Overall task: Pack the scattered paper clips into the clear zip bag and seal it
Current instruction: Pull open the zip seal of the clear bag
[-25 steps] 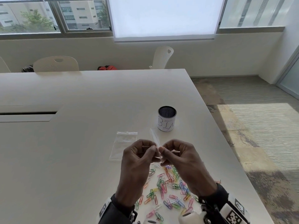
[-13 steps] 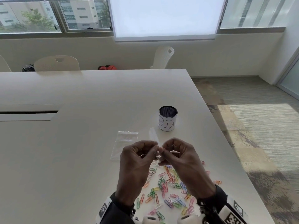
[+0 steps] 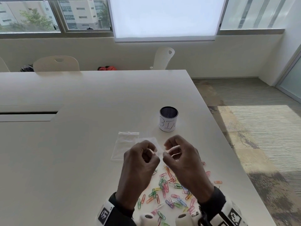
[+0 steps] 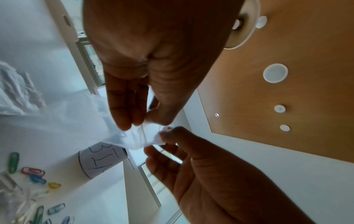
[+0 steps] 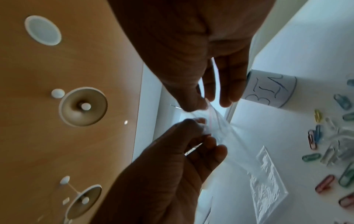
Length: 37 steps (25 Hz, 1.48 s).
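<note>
I hold a small clear zip bag in the air between both hands, above the table. My left hand pinches one lip of its mouth, and my right hand pinches the other. In the left wrist view, the left hand and right hand grip the crumpled bag edge. The right wrist view shows the right hand and left hand on the bag. Several coloured paper clips lie scattered on the white table below my hands.
A second clear bag lies flat on the table left of my hands. A black mesh cup labelled BIN stands just beyond them. The table's right edge is close, with carpet past it. White chairs stand at the far side.
My hands have drawn slightly apart at the bag's mouth. The bag, which stuck out edge-on before, has swung left and now shows its flat face.
</note>
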Tool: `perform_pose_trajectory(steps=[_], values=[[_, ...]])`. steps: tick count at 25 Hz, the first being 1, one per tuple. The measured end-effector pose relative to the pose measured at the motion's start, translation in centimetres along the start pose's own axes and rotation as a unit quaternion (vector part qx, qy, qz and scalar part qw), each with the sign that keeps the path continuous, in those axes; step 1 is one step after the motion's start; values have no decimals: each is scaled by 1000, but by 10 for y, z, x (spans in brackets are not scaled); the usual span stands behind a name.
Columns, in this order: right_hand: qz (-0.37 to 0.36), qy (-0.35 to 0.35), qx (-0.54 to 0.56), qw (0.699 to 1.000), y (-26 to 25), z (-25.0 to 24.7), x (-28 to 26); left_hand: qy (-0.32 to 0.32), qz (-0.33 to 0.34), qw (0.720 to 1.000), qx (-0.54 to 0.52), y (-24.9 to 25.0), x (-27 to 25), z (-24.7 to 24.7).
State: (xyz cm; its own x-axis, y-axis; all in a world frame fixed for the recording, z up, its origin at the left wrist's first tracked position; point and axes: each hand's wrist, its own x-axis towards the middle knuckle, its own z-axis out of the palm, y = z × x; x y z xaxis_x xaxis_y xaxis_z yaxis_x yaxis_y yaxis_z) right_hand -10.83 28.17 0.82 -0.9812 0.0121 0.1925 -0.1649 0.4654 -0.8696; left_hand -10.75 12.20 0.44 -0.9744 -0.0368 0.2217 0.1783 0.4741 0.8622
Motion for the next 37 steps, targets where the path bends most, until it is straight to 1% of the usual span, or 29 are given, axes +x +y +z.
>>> perform_pose_trajectory(steps=[2,4,6,11,13,15,17,20,21,22,24,25,27,29,31,33,34,36,37], values=[[-39,5,-20,999,-3,2,1,-12,25,999,18,1,-2,1],[-50,23,-17,998,-7,3,2,-7,43,999,23,2,-2,2],[-44,34,-26,998,-8,2,4,8,50,998,23,3,-1,2],[-32,42,-98,994,-5,2,4,50,69,995,59,6,-1,0],[-24,43,-133,990,-2,0,4,66,70,993,69,6,0,-3],[-16,43,-144,988,0,-2,5,79,66,992,74,5,2,-7],[-7,31,-126,992,-3,-3,4,81,65,992,73,5,2,-7],[36,-30,-47,998,-9,0,3,77,65,993,69,5,0,-3],[47,-48,-37,997,-8,2,3,76,66,992,71,5,0,-2],[47,-53,-51,996,-5,3,3,76,67,992,76,4,-1,-1],[34,-31,-111,993,1,3,4,75,67,991,86,2,-1,-3],[29,-14,-130,991,3,3,5,73,69,991,91,1,-1,-4],[25,2,-127,992,3,4,7,57,77,991,97,-1,-2,-4],[19,-2,-118,993,2,7,10,42,84,991,98,-2,-3,-2],[2,2,-126,992,3,10,13,43,82,991,97,-1,-4,-2],[-7,8,-129,992,4,8,16,49,84,992,81,0,-5,-7],[-2,4,-121,993,4,6,17,42,88,993,64,-1,-7,-13],[9,-9,-91,996,-1,-1,18,-9,95,994,53,-7,-10,-28],[14,-21,-70,997,-5,-4,18,-49,105,990,82,-13,-11,-34]])
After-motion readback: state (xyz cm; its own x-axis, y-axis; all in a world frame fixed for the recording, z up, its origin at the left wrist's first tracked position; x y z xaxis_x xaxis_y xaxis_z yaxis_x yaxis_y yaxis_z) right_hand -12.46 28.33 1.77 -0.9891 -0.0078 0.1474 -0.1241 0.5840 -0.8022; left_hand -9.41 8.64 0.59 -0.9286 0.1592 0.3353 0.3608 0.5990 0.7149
